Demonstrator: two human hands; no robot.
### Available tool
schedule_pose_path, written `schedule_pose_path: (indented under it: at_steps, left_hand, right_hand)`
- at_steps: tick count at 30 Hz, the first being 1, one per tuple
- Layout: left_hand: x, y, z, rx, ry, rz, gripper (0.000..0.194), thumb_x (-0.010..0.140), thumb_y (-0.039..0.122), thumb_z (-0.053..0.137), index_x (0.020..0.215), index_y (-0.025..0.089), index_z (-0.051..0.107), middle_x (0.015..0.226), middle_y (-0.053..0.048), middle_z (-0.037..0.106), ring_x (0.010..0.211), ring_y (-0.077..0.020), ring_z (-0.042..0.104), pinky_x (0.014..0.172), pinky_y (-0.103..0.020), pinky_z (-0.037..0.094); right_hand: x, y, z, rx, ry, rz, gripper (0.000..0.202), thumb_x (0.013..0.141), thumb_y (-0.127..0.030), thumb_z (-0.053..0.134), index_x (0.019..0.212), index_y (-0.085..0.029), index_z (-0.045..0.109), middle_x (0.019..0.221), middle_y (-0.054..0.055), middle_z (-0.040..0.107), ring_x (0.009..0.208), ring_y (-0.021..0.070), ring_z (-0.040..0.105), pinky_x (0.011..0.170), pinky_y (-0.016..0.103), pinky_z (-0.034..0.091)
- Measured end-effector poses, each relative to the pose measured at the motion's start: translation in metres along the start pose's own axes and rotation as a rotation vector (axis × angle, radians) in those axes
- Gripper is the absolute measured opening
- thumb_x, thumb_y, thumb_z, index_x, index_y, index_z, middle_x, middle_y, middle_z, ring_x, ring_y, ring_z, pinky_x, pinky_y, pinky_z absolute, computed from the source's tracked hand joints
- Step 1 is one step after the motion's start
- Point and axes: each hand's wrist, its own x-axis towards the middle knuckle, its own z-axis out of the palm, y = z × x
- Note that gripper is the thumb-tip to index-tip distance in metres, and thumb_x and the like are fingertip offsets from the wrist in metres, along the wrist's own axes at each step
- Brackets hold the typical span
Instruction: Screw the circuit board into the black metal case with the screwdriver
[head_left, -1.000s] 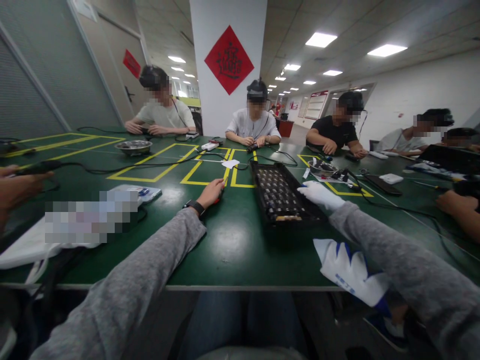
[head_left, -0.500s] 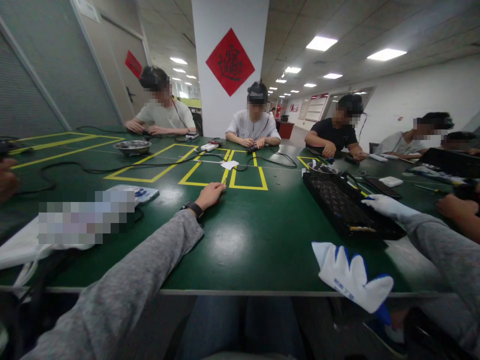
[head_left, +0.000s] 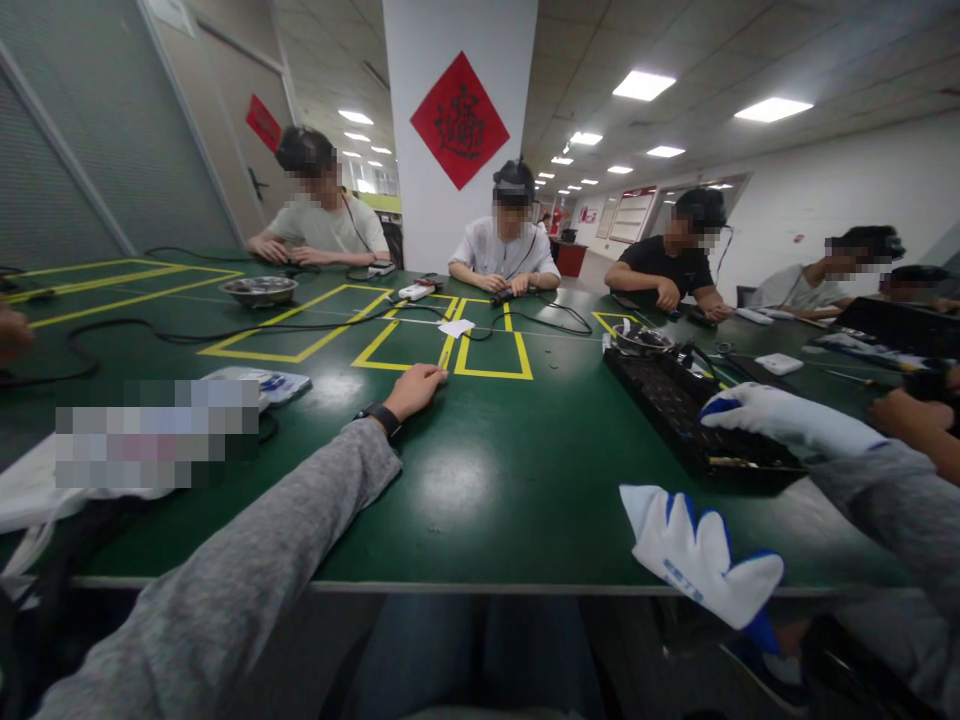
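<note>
My left hand (head_left: 414,392) is bare, with a dark band at the wrist. It rests on the green table near the yellow tape, its fingers bent and close together. Whatever those fingers may hold is too small or hidden to name. Over the black case (head_left: 660,405) at the right is my right hand (head_left: 757,412), wearing a white and blue glove. Its fingers curve down into the case, apart, with no held thing visible. Another white and blue glove (head_left: 701,555) lies at the table's front edge, below the case.
A metal bowl (head_left: 259,291) sits at the back left, and another metal bowl (head_left: 643,338) beyond the case. A white paper piece (head_left: 456,328), cables and a white power strip (head_left: 417,290) lie mid-table. Wrapped packages (head_left: 277,386) are at left. Several people sit around the table.
My right hand has moved left and slightly up over the case, showing more of the glove's blue side. The left hand stays nearly in place; the view has shifted slightly.
</note>
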Motion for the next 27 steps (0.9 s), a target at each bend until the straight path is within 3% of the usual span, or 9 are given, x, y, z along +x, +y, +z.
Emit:
schedule_pose_path:
  at_steps: [2, 6, 14, 21, 27]
  left_hand:
    - [-0.001, 0.001, 0.000, 0.007, -0.007, 0.002, 0.041, 0.077, 0.045, 0.041, 0.096, 0.020, 0.069, 0.104, -0.004, 0.066, 0.096, -0.0208, 0.057, 0.085, -0.027, 0.042]
    - [-0.003, 0.003, -0.002, 0.031, -0.004, 0.015, 0.043, 0.078, 0.045, 0.040, 0.097, 0.020, 0.068, 0.107, -0.005, 0.065, 0.097, -0.0211, 0.056, 0.086, -0.027, 0.042]
    - [-0.003, 0.004, -0.002, 0.045, -0.006, 0.001, 0.043, 0.078, 0.046, 0.040, 0.098, 0.020, 0.068, 0.106, -0.004, 0.066, 0.097, -0.0205, 0.057, 0.085, -0.026, 0.042]
    - [-0.004, 0.004, -0.001, 0.044, -0.006, 0.000, 0.044, 0.078, 0.047, 0.041, 0.098, 0.020, 0.068, 0.102, -0.005, 0.067, 0.095, -0.0211, 0.058, 0.085, -0.027, 0.042]
    - [-0.003, 0.004, -0.002, 0.041, -0.001, -0.012, 0.043, 0.077, 0.047, 0.042, 0.097, 0.020, 0.069, 0.101, -0.005, 0.067, 0.094, -0.0212, 0.058, 0.084, -0.027, 0.042]
  right_hand:
    - [-0.014, -0.023, 0.002, -0.016, -0.145, 0.000, 0.031, 0.064, -0.042, 0.064, 0.086, -0.022, 0.068, 0.083, 0.004, 0.068, 0.074, 0.0202, 0.061, 0.069, 0.029, 0.045]
    - [-0.024, -0.047, 0.007, -0.129, -0.172, 0.026, 0.025, 0.062, -0.035, 0.065, 0.083, -0.022, 0.068, 0.082, 0.006, 0.067, 0.071, 0.0208, 0.061, 0.066, 0.031, 0.045]
    - [-0.008, -0.041, 0.009, -0.233, -0.105, 0.083, 0.046, 0.052, -0.043, 0.071, 0.092, -0.020, 0.063, 0.094, 0.009, 0.063, 0.078, 0.0241, 0.060, 0.067, 0.034, 0.044]
    - [-0.007, -0.055, 0.004, -0.251, -0.286, 0.025, 0.027, 0.059, -0.032, 0.064, 0.081, -0.018, 0.067, 0.081, 0.008, 0.066, 0.064, 0.0177, 0.059, 0.058, 0.029, 0.040]
    - [-0.006, -0.050, 0.003, -0.123, -0.356, -0.035, 0.019, 0.062, -0.029, 0.060, 0.072, -0.015, 0.069, 0.070, 0.008, 0.066, 0.059, 0.0175, 0.057, 0.055, 0.028, 0.039]
